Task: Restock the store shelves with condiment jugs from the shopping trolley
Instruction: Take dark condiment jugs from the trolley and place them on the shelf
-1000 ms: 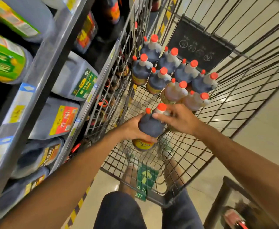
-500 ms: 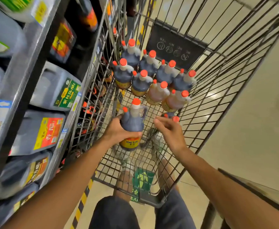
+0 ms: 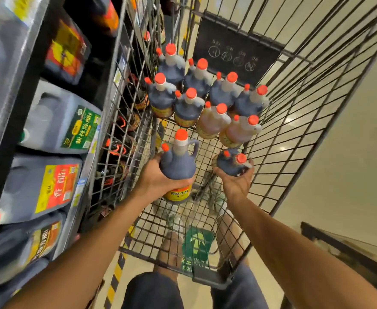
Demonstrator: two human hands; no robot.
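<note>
Left hand gripping glossy dark jug, wire trolley

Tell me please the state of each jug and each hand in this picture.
Left hand: grips a dark jug, upright, capped.
Right hand: holds a second dark jug, tilted, capped.
Dark jugs in trolley: standing, capped.
Two amber jugs: standing, capped.
Shelf jugs: lying stocked.

Wire trolley floor carrying eight upright orange-capped jugs clustered at far end; grey shelves on left bearing big labelled containers lying sideways.
</note>
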